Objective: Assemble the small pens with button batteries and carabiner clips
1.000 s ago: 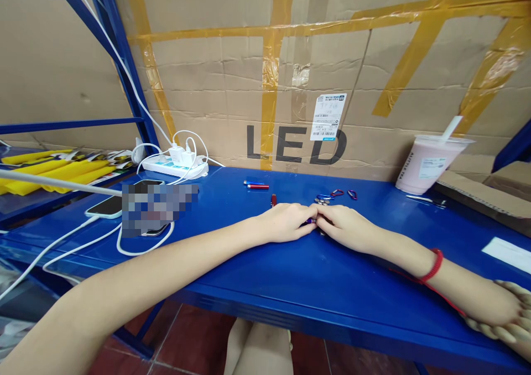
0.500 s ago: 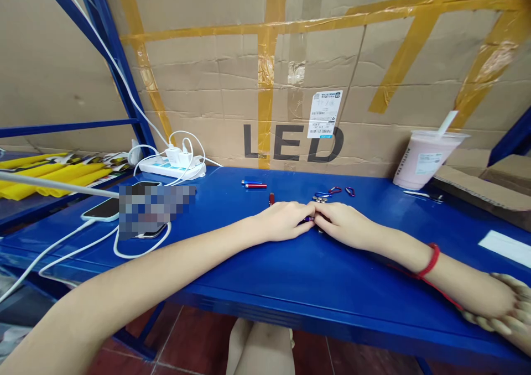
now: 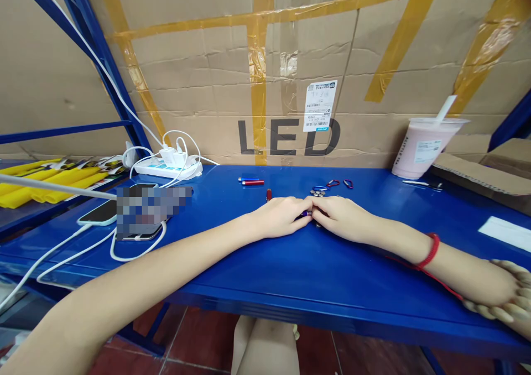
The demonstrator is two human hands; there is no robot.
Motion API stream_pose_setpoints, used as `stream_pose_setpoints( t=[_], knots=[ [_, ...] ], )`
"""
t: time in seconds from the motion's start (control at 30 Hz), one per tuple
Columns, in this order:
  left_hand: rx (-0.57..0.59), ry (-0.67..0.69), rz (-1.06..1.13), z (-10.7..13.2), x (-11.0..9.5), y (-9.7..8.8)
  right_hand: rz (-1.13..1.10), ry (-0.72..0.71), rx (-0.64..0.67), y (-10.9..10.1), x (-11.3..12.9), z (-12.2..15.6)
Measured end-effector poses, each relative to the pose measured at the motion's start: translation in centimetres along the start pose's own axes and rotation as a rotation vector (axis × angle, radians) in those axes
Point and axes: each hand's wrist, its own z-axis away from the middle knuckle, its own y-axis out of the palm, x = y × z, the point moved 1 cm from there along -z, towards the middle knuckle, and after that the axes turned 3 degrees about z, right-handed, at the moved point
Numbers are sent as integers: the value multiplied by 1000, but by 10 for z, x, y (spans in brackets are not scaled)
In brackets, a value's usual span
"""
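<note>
Both hands rest on the blue metal table [image 3: 315, 275], fingertips meeting in the middle. My left hand [image 3: 282, 215] and my right hand [image 3: 342, 217] are closed in a pinch on a small purple object [image 3: 306, 213] between them; only a sliver of it shows. Just behind the fingers lie small carabiner clips [image 3: 334, 185] in blue and red with some metal rings. A small red piece [image 3: 268, 194] lies beside my left hand. My right wrist wears a red cord bracelet [image 3: 429, 251].
Red and blue lighters [image 3: 249, 182] lie further back. A pink drink cup [image 3: 418, 145] with a straw stands at the back right. A power strip [image 3: 168, 167], white cables and phones [image 3: 99, 214] occupy the left. A cardboard box marked LED [image 3: 290, 87] forms the back wall.
The hands stay pinched together on the purple object. The view has tilted slightly, so everything sits a little lower and nearer than before.
</note>
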Motion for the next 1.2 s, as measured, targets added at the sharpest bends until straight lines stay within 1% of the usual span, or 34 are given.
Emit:
stream_pose_setpoints(
  t=[0.17, 0.8, 1.2],
  knots=[
    [7, -10, 2, 1, -1, -1, 25, 15, -3, -1, 1, 1],
    [-1, -10, 16, 0, 1, 1, -14, -6, -4, 3, -3, -1],
    [-5, 4, 19, 1, 2, 1, -19, -3, 6, 0, 0, 0]
  ],
)
